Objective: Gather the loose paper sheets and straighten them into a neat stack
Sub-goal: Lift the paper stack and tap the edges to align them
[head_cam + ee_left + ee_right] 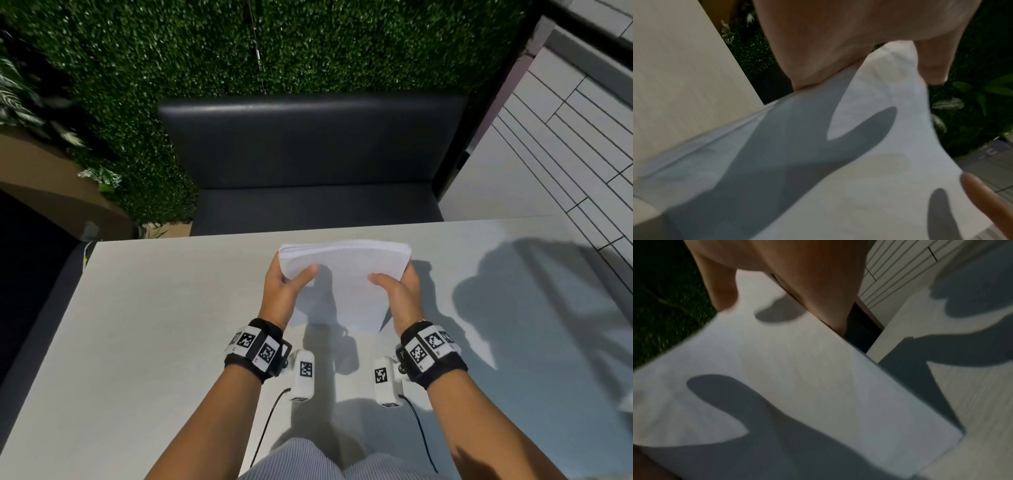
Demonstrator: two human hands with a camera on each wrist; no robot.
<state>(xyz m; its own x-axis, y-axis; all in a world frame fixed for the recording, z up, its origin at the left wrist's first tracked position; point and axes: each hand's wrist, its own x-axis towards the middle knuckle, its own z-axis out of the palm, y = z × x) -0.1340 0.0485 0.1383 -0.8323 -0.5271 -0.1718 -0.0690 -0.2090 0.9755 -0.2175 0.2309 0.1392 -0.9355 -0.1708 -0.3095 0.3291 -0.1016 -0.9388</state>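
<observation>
A stack of white paper sheets stands on edge, tilted, with its lower edge on the pale table in front of me. My left hand grips its left side, thumb on the near face and fingers behind. On the opposite side my right hand grips the stack the same way. The top edges fan out slightly. In the left wrist view the paper fills the frame under my left hand. The right wrist view shows the sheets with my right hand on them. Fingers behind the sheets are hidden.
A dark padded bench stands past the table's far edge, backed by a green hedge wall. White tiled floor lies to the right. Cables run from both wrist cameras toward my lap.
</observation>
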